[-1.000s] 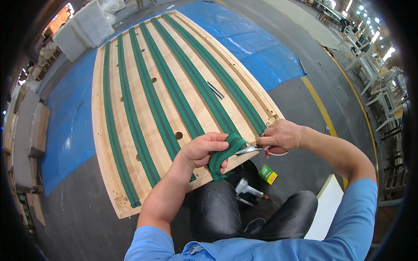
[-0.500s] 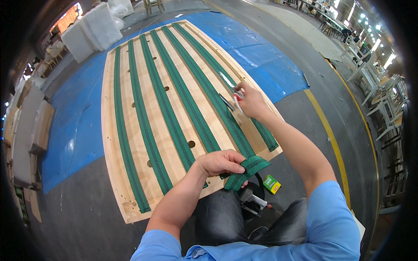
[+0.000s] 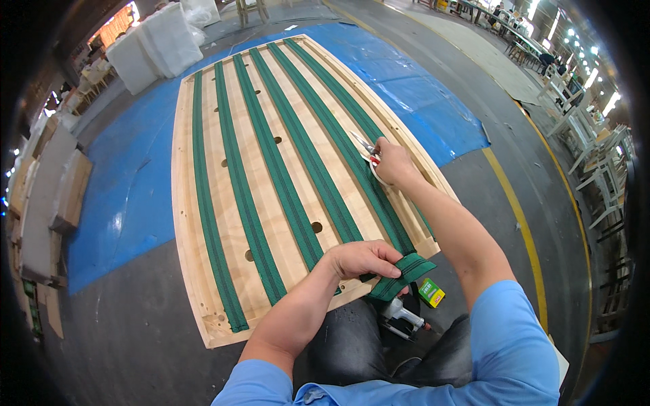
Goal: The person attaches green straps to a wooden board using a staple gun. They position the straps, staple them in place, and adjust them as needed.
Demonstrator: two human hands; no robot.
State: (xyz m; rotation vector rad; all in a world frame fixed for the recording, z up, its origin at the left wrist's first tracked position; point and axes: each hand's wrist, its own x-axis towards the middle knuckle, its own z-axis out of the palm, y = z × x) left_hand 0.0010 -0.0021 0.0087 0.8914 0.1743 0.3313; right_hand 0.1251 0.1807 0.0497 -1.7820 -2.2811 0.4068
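Note:
My left hand (image 3: 365,260) is closed on the loose end of a green webbing strap (image 3: 414,268), pinching it between thumb and fingers at the near edge of a wooden frame (image 3: 191,287). That end is folded over and hangs past the edge. My right hand (image 3: 398,164) is closed round scissors (image 3: 374,161) with red and white handles. They are over the right part of the frame, with the blades pointing away from me, apart from the strap end. Several green straps (image 3: 254,227) run lengthwise across the frame's wooden panel.
Below the near edge, by my knees, are a grey air staple gun (image 3: 404,315) and a small green and yellow box (image 3: 431,293). Blue sheeting (image 3: 112,223) lies under the frame. Wrapped white blocks (image 3: 152,51) stand far left, cartons (image 3: 71,189) at left, pale wooden chairs (image 3: 602,179) at right.
The scissor blades, spread wide before, are now closer together. My left hand still pinches the strap end. The whole view has shifted slightly, so the frame appears further right.

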